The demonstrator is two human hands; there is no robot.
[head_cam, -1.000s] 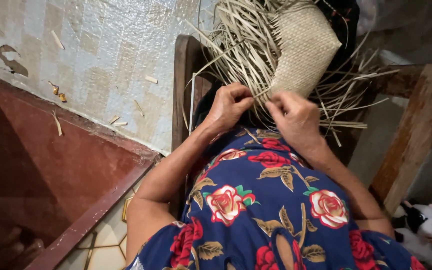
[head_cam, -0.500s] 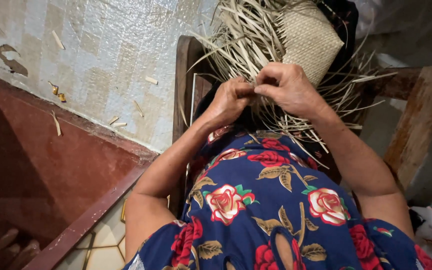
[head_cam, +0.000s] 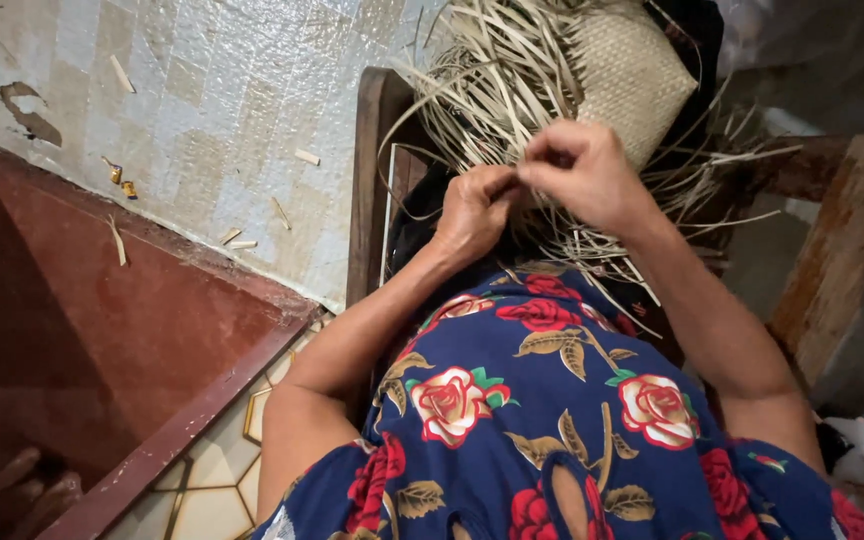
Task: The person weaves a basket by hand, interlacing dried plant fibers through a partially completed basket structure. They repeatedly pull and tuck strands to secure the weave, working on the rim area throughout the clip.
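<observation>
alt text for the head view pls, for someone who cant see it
Seen from above, a person's left hand and right hand pinch pale straw strips at the loose edge of a half-woven mat, over a lap in a blue rose-print dress. A wooden chair frame stands beside a tiled floor.

A modest home craft corner, shown by the patterned tile floor (head_cam: 202, 90) strewn with straw scraps (head_cam: 117, 240), a worn wooden chair (head_cam: 367, 180), and half-woven palm-strip basketry (head_cam: 632, 75).

left hand (head_cam: 474, 207): fingers curled, pinching | right hand (head_cam: 584, 172): fingers bent, fingertips meeting left hand | forearms converge
</observation>
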